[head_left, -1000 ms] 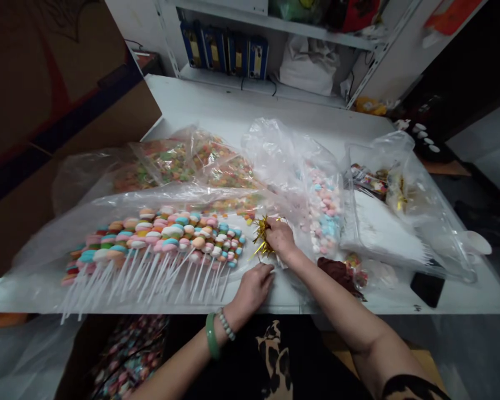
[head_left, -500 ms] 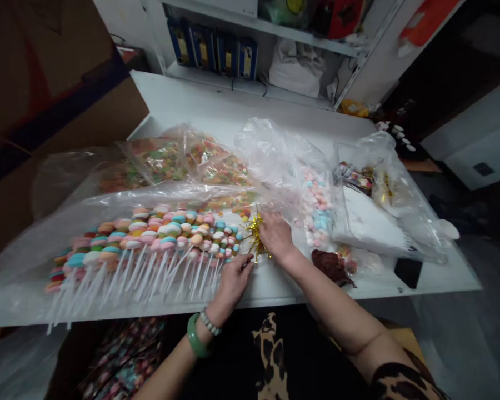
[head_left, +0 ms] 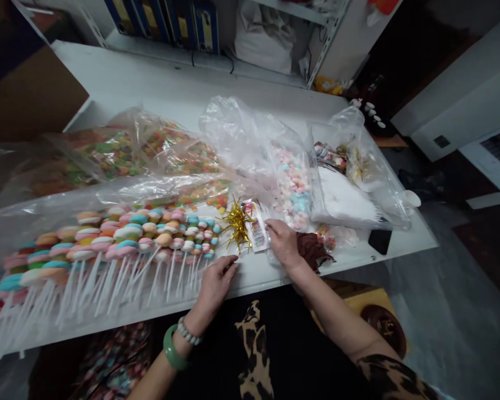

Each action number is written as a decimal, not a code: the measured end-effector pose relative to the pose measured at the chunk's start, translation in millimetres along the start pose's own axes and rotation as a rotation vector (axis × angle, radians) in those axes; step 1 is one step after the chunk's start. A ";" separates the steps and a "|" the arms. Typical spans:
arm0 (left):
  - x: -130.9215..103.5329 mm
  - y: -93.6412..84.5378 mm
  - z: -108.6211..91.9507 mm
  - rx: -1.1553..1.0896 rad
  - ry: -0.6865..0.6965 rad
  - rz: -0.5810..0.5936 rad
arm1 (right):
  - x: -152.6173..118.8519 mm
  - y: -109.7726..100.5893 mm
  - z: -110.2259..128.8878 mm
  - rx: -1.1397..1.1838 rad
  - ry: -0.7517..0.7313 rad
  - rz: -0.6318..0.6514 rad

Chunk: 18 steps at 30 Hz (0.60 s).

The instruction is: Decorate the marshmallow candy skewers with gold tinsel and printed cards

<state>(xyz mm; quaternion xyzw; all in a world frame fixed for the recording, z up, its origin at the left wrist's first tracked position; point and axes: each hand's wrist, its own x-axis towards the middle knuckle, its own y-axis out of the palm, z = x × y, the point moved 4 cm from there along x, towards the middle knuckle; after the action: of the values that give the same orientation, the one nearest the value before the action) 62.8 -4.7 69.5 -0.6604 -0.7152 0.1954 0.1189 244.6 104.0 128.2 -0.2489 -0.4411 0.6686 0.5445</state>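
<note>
My right hand [head_left: 284, 244] has its fingers curled at the right edge of a small printed card [head_left: 258, 230] that lies upright on the white table. Just left of that card is a tuft of gold tinsel [head_left: 236, 225]. My left hand [head_left: 217, 280] rests by the table's front edge, below the tinsel, thumb and forefinger slightly apart with nothing visible between them. Rows of marshmallow skewers [head_left: 125, 236] on white sticks lie to its left. A dark brown cloth-like bundle [head_left: 312, 249] sits beside my right hand, partly hidden by it.
Clear bags of coloured gummy candy [head_left: 145, 150] spread behind the skewers. A bag of pink and blue marshmallows [head_left: 294, 186] stands at centre right. Further right are a plastic bag of white sticks [head_left: 344, 194], a black flat object [head_left: 379, 241] and a white cup [head_left: 411, 199].
My right hand has moved off the gold tinsel to the right, uncovering the printed card. My left hand has drawn slightly away from the tinsel. The view has shifted right.
</note>
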 end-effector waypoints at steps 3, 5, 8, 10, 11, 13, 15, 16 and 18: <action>-0.1 8.5 -2.5 0.005 0.008 0.051 | -17.5 -14.3 -43.0 0.049 0.249 0.088; 1.7 16.1 -7.4 0.025 0.031 0.095 | -28.9 -17.4 -48.1 0.002 0.218 0.140; 5.1 28.1 -19.6 0.072 0.093 0.166 | -42.8 -11.9 -32.5 -0.184 0.088 0.190; 6.2 34.6 -27.7 0.099 0.140 0.197 | -48.5 -4.1 -22.8 -0.337 0.097 0.236; 6.7 36.7 -30.1 0.106 0.156 0.201 | -49.9 -0.4 -21.0 -0.381 0.131 0.260; 8.3 39.1 -29.7 0.108 0.178 0.211 | -49.9 5.1 -22.3 -0.385 0.193 0.307; 12.4 38.3 -22.9 0.112 0.186 0.208 | -48.2 3.9 -28.7 -0.363 0.228 0.315; 15.3 37.1 -18.0 0.112 0.178 0.207 | -47.8 0.2 -32.7 -0.356 0.240 0.302; 21.0 34.5 -8.0 0.107 0.147 0.224 | -49.5 -11.2 -39.7 -0.344 0.254 0.266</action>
<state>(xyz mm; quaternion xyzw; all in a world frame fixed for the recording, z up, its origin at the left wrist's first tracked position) 95.2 18.8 59.8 -0.7412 -0.6151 0.1963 0.1835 296.6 69.9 111.2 -0.4757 -0.4396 0.6130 0.4524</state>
